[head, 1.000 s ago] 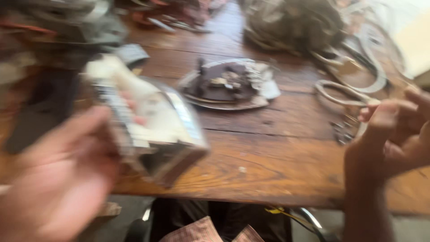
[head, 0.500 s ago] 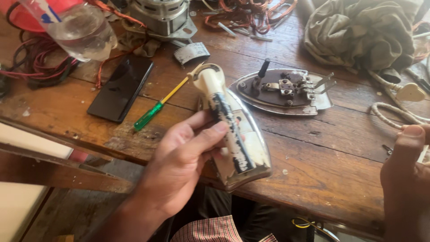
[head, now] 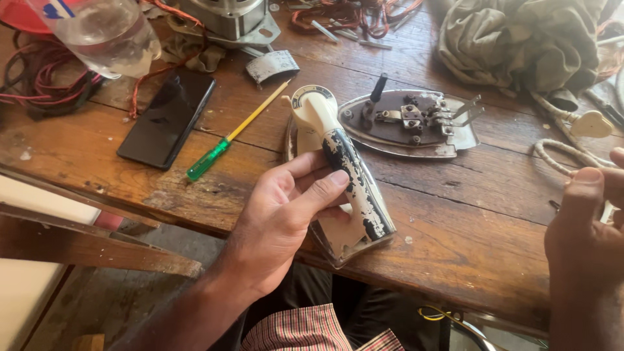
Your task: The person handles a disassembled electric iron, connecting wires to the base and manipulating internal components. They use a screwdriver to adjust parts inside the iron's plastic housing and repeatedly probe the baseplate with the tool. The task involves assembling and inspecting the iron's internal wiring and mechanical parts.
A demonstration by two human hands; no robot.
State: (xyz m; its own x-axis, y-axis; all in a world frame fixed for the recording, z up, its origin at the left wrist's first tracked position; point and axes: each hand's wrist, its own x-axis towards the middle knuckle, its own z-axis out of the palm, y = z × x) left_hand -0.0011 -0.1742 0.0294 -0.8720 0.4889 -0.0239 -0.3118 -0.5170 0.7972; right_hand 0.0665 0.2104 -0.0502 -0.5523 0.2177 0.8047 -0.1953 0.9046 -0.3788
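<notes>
My left hand (head: 283, 218) grips the cream top cover of an old clothes iron (head: 338, 175) by its worn, black-chipped handle, holding it just above the wooden table's front edge (head: 455, 260). The iron's metal soleplate (head: 409, 123), with its bare fittings and a black lever, lies flat on the table just beyond. My right hand (head: 585, 234) hovers at the right edge, fingers curled loosely, near a white fabric cord (head: 559, 153); whether it holds anything is hidden.
A green-handled screwdriver (head: 227, 136) and a black phone (head: 168, 117) lie left of the iron. A plastic water bottle (head: 104, 32), tangled red wires (head: 39, 84), a motor part (head: 227, 19) and a crumpled olive cloth (head: 526, 39) line the back.
The view has swung from a blur and steadied. My left hand has brought the iron cover nearer the table edge and holds it still; my right hand stays at the right.
</notes>
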